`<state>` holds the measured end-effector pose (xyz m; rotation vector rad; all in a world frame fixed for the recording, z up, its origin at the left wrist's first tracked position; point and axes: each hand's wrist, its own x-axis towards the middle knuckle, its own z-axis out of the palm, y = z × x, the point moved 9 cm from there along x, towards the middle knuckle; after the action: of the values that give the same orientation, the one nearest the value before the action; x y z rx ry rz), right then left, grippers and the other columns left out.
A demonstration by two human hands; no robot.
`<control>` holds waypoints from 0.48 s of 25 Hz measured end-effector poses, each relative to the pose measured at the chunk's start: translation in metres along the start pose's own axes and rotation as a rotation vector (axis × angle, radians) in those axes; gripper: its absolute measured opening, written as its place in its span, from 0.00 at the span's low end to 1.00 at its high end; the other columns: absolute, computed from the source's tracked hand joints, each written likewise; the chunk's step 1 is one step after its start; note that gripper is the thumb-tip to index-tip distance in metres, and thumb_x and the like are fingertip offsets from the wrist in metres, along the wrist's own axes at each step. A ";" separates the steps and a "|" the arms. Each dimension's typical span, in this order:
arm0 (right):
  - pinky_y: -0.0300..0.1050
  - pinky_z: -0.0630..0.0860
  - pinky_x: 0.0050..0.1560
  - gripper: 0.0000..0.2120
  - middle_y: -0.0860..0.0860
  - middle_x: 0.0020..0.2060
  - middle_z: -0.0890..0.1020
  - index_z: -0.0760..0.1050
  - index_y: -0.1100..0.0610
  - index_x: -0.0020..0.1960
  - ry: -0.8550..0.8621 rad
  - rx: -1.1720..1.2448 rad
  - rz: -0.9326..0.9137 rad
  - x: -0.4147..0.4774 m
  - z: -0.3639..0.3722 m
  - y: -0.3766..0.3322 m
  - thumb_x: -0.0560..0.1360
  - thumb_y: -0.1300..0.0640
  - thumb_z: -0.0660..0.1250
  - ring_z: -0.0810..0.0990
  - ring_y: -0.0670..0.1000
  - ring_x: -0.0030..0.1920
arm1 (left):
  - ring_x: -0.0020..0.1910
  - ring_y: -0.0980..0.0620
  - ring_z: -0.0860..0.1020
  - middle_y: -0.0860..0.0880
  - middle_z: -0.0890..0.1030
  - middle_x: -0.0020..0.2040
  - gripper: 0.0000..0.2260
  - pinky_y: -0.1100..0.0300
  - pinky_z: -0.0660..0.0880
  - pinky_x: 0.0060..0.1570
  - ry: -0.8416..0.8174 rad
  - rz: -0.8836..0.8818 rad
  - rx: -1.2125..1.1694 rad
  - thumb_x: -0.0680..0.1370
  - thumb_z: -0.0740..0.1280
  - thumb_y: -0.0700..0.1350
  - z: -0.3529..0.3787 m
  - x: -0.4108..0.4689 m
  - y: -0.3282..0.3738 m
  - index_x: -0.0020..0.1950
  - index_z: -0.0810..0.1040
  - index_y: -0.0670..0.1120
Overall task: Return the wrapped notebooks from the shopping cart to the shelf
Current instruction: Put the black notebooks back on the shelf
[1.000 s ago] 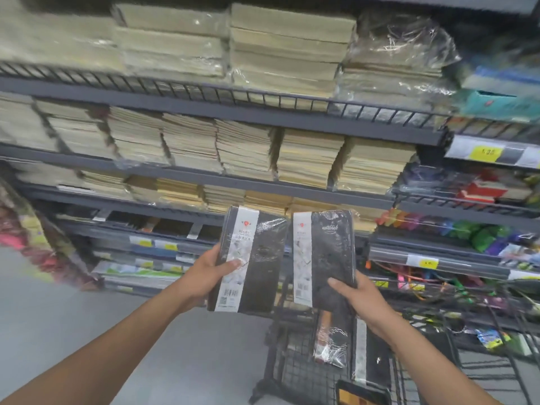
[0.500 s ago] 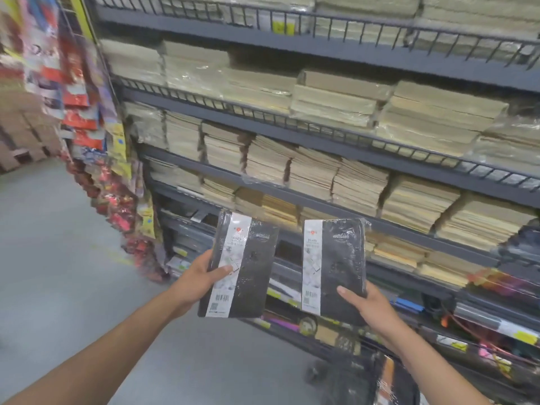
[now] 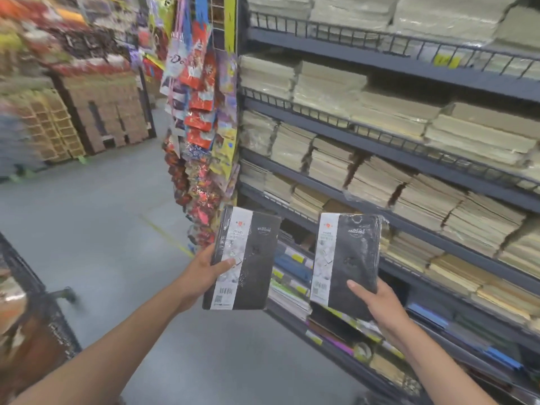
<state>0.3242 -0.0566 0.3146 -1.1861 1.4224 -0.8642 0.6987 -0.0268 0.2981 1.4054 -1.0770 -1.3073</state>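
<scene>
I hold two black plastic-wrapped notebooks upright in front of the shelf unit (image 3: 380, 168), each with a white label strip down its left side. My left hand (image 3: 204, 273) grips the left notebook (image 3: 248, 258) by its left edge, thumb across the label. My right hand (image 3: 377, 305) holds the right notebook (image 3: 350, 258) from below at its lower right corner. The two notebooks are a little apart. The dark wire shopping cart (image 3: 32, 314) shows only as a corner at the lower left.
The dark metal shelves carry stacks of wrapped beige notebooks (image 3: 330, 159); lower shelves hold coloured stationery (image 3: 295, 273). Hanging packets (image 3: 201, 127) cover the shelf's left end. Grey aisle floor (image 3: 96, 229) opens to the left, with stacked brown boxes (image 3: 102, 112) beyond.
My view has swung left along the shelf, bringing the aisle and the shelf's end into sight. Both hands kept their notebooks, held in about the same pose.
</scene>
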 end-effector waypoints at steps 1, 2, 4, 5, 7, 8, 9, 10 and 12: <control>0.50 0.76 0.62 0.15 0.47 0.56 0.84 0.76 0.45 0.61 -0.003 0.009 0.000 0.006 0.008 -0.004 0.77 0.55 0.72 0.83 0.48 0.55 | 0.58 0.45 0.85 0.49 0.86 0.61 0.16 0.41 0.79 0.62 0.005 0.000 -0.005 0.83 0.67 0.39 -0.008 0.003 0.000 0.70 0.75 0.49; 0.50 0.78 0.60 0.14 0.47 0.55 0.85 0.77 0.45 0.61 -0.013 0.016 -0.001 0.013 0.016 -0.008 0.77 0.55 0.72 0.84 0.49 0.54 | 0.58 0.45 0.85 0.49 0.86 0.61 0.16 0.41 0.79 0.62 0.013 -0.003 -0.011 0.83 0.67 0.40 -0.017 0.008 0.001 0.70 0.75 0.49; 0.43 0.80 0.50 0.15 0.46 0.53 0.86 0.77 0.47 0.63 -0.029 0.020 -0.001 0.029 0.030 -0.016 0.77 0.55 0.72 0.86 0.48 0.51 | 0.58 0.45 0.85 0.49 0.86 0.61 0.16 0.40 0.79 0.62 0.016 -0.001 -0.018 0.83 0.67 0.40 -0.029 0.022 0.004 0.70 0.75 0.49; 0.38 0.79 0.44 0.14 0.47 0.52 0.86 0.76 0.48 0.62 -0.037 0.024 -0.006 0.037 0.037 -0.022 0.78 0.55 0.71 0.86 0.47 0.49 | 0.59 0.45 0.85 0.49 0.86 0.61 0.17 0.40 0.79 0.62 0.016 0.006 -0.020 0.83 0.67 0.40 -0.034 0.031 0.007 0.71 0.74 0.50; 0.32 0.77 0.38 0.13 0.46 0.52 0.85 0.75 0.48 0.61 -0.049 0.038 -0.008 0.058 0.046 -0.030 0.78 0.56 0.70 0.85 0.44 0.48 | 0.59 0.45 0.85 0.49 0.85 0.62 0.18 0.39 0.79 0.62 0.029 0.014 -0.029 0.83 0.67 0.40 -0.043 0.050 0.012 0.72 0.73 0.50; 0.32 0.76 0.39 0.13 0.46 0.52 0.85 0.75 0.46 0.61 -0.057 0.046 -0.016 0.068 0.049 -0.036 0.78 0.56 0.70 0.84 0.43 0.48 | 0.59 0.45 0.85 0.49 0.85 0.62 0.18 0.39 0.79 0.62 0.038 0.018 -0.034 0.83 0.67 0.40 -0.046 0.059 0.015 0.72 0.73 0.50; 0.33 0.75 0.42 0.13 0.45 0.53 0.84 0.75 0.45 0.60 -0.063 0.050 -0.021 0.076 0.053 -0.040 0.78 0.55 0.70 0.83 0.43 0.50 | 0.59 0.44 0.85 0.48 0.85 0.62 0.17 0.39 0.79 0.62 0.047 0.022 -0.042 0.83 0.68 0.40 -0.050 0.067 0.018 0.71 0.73 0.50; 0.34 0.73 0.43 0.12 0.43 0.53 0.84 0.74 0.44 0.59 -0.073 0.050 -0.026 0.087 0.057 -0.045 0.78 0.55 0.70 0.82 0.42 0.50 | 0.58 0.44 0.85 0.48 0.86 0.61 0.17 0.39 0.79 0.61 0.059 0.024 -0.054 0.83 0.68 0.39 -0.053 0.077 0.022 0.71 0.73 0.50; 0.33 0.71 0.44 0.12 0.37 0.49 0.81 0.73 0.40 0.56 -0.076 0.029 -0.049 0.108 0.062 -0.055 0.78 0.55 0.70 0.80 0.38 0.48 | 0.58 0.42 0.85 0.46 0.86 0.61 0.17 0.39 0.79 0.60 0.079 0.021 -0.092 0.82 0.68 0.38 -0.060 0.098 0.030 0.71 0.74 0.49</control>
<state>0.4004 -0.1693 0.3265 -1.2230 1.3202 -0.8617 0.7634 -0.1251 0.3087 1.3627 -0.9650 -1.2596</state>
